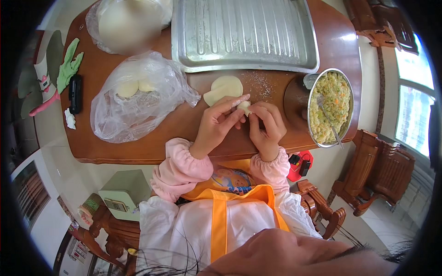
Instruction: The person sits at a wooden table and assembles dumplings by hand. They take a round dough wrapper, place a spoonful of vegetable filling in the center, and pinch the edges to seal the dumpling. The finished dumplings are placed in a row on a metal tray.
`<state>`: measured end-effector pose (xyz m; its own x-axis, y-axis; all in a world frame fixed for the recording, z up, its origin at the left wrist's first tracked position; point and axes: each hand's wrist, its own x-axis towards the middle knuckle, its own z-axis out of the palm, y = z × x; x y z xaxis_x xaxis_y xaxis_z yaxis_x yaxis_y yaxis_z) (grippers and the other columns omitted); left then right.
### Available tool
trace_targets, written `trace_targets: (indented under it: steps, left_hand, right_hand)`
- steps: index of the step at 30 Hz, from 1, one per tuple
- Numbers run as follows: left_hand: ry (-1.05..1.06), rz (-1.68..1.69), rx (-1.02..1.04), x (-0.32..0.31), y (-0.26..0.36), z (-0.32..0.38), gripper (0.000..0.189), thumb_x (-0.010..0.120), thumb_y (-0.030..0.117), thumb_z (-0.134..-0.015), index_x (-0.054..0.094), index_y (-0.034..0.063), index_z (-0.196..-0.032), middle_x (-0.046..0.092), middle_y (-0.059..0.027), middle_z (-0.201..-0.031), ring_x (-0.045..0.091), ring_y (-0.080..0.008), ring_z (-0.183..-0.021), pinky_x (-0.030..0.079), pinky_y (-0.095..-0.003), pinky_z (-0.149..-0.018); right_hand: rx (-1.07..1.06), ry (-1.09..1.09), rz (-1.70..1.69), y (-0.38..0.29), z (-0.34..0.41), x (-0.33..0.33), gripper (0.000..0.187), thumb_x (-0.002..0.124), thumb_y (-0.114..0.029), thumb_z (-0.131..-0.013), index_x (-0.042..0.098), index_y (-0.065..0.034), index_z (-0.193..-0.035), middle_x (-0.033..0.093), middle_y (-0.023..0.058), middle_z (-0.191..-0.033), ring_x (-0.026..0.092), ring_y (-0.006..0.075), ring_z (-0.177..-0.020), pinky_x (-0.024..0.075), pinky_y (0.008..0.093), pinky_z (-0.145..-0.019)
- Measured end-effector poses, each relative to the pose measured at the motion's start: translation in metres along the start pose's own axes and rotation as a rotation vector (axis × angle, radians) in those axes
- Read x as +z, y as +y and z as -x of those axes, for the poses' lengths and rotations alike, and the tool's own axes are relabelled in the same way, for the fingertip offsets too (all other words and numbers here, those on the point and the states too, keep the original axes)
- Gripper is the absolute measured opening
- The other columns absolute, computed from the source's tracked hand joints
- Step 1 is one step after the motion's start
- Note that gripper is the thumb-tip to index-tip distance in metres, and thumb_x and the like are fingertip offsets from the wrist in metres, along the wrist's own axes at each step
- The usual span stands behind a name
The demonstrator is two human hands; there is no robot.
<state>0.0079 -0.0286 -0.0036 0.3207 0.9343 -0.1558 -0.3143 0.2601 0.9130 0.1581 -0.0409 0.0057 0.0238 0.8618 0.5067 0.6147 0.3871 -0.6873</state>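
A small pale dumpling [244, 106] is pinched between the fingertips of both hands, above the front part of the wooden table. My left hand [221, 119] holds it from the left, with flour on the forefinger. From the right, my right hand [267, 124] grips its edge between thumb and fingers. Just beyond the left hand lie round dough wrappers [226, 86], overlapping and partly covered by that hand. To the right stands a metal bowl [311, 103] of chopped vegetable filling [329, 110], with a metal spoon [328, 117] resting in it.
A ridged metal tray [241, 65] spans the table's far side. Left of the wrappers, a clear plastic bag [138, 114] holds dough balls [127, 89]. Flour [260, 84] dusts the wooden table [165, 138]. A black case [75, 94] and a green cloth [70, 65] lie at its left edge.
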Motion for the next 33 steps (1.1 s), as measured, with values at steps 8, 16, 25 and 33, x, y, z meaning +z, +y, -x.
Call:
trace_targets:
  steps: [8,16,25,33]
  left_hand:
    - [-0.041,0.027,0.028,-0.0005,-0.0013,0.0012,0.037,0.057,0.002,-0.094,0.057,-0.0004,-0.131,0.059,-0.0039,-0.115,0.058,-0.0079,-0.083,0.049,-0.021,-0.067]
    - [-0.056,-0.002,-0.007,-0.0022,0.0026,0.0014,0.04,0.059,0.003,-0.093,0.055,0.0011,-0.133,0.061,-0.0036,-0.112,0.058,-0.0074,-0.085,0.05,-0.0211,-0.07]
    - [-0.041,0.089,0.025,0.0019,-0.0008,0.001,0.041,0.062,-0.001,-0.09,0.058,0.0024,-0.131,0.061,-0.0035,-0.109,0.058,-0.0067,-0.085,0.051,-0.0204,-0.069]
    - [-0.05,0.08,0.019,-0.0001,0.0011,0.002,0.037,0.063,0.001,-0.091,0.059,-0.0001,-0.128,0.062,-0.005,-0.11,0.062,-0.011,-0.09,0.052,-0.0224,-0.07]
  right_hand:
    - [0.013,0.026,-0.003,0.0005,0.0007,-0.0001,0.021,0.071,0.009,-0.073,0.069,-0.0035,-0.09,0.066,0.0106,-0.088,0.066,0.0235,-0.075,0.0524,0.0302,-0.063]
    - [0.003,-0.003,-0.009,0.0009,0.0006,-0.0013,0.023,0.07,0.01,-0.073,0.067,-0.0025,-0.092,0.066,0.0118,-0.089,0.066,0.0248,-0.077,0.0529,0.0304,-0.066]
    - [0.127,-0.005,-0.183,0.0042,0.0016,-0.0044,0.023,0.067,0.011,-0.074,0.065,0.0006,-0.094,0.065,0.0141,-0.09,0.064,0.0237,-0.081,0.051,0.0298,-0.071]
    - [0.182,-0.026,-0.293,0.0028,0.0014,-0.0084,0.023,0.066,0.012,-0.073,0.065,0.002,-0.093,0.065,0.0136,-0.09,0.064,0.0226,-0.081,0.0502,0.0296,-0.071]
